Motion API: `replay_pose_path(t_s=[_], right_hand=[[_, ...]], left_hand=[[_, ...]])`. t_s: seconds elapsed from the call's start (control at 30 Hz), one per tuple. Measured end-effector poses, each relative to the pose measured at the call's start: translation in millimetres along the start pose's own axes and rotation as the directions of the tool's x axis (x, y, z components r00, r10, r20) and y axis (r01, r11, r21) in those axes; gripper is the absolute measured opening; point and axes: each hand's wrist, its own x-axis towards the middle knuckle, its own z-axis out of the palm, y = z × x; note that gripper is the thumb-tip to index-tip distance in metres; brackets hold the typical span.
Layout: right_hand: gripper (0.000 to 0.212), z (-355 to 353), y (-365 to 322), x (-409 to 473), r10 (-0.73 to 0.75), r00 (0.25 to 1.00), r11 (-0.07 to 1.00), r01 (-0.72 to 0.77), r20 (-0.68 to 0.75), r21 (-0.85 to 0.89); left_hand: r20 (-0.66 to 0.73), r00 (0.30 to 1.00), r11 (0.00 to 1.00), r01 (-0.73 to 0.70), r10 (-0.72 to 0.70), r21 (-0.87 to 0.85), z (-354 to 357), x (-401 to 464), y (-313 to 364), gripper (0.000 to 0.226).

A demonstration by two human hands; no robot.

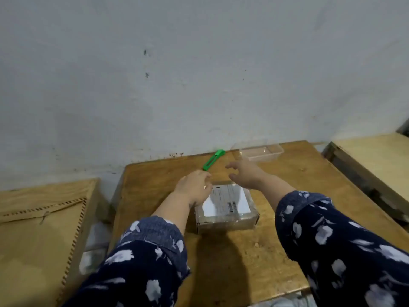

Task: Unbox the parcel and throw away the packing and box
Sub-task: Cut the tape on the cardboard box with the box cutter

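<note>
A small cardboard parcel (228,209) wrapped in clear tape, with a white shipping label on top, sits in the middle of the wooden table (155,180). My left hand (194,185) hovers at the parcel's far left corner, fingers curled loosely, holding nothing. My right hand (245,173) is stretched out beyond the parcel's far edge, fingers spread, empty. A green box cutter (213,159) lies on the table just beyond both hands, near the wall.
A clear plastic container (261,151) stands at the table's back right by the wall. A tan board with a notched edge (44,229) lies to the left. Another wooden surface (376,158) stands to the right.
</note>
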Motion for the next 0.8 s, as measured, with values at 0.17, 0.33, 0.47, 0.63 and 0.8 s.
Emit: replay_pose_path(t_s=[0.17,0.33,0.47,0.63,0.8], right_hand=[[0.042,14.2,17.9,27.1,0.025,0.999,1.0,-0.024,0.021,-0.019],[0.041,28.7,32.9,79.2,-0.005,0.999,0.998,0.008,0.04,-0.068],[0.051,36.2,32.9,124.7,-0.048,0.998,0.99,0.052,0.037,-0.131],[0.064,52.5,38.3,175.5,-0.163,0.985,0.949,0.172,0.054,-0.266],[0.056,65.1,54.6,189.4,-0.211,0.975,0.886,0.221,0.07,-0.408]], left_hand=[[-0.013,0.999,0.995,-0.032,0.033,0.093,41.3,5.9,-3.8,0.056],[-0.09,0.996,0.988,-0.012,0.026,0.152,69.2,5.8,-7.6,0.056],[-0.139,0.989,0.99,-0.034,0.053,0.136,71.5,7.8,-12.1,0.055],[-0.165,0.985,0.994,-0.034,0.052,0.108,70.5,5.5,-12.5,0.054],[-0.177,0.983,0.993,-0.036,0.055,0.111,73.3,6.8,-14.3,0.055]])
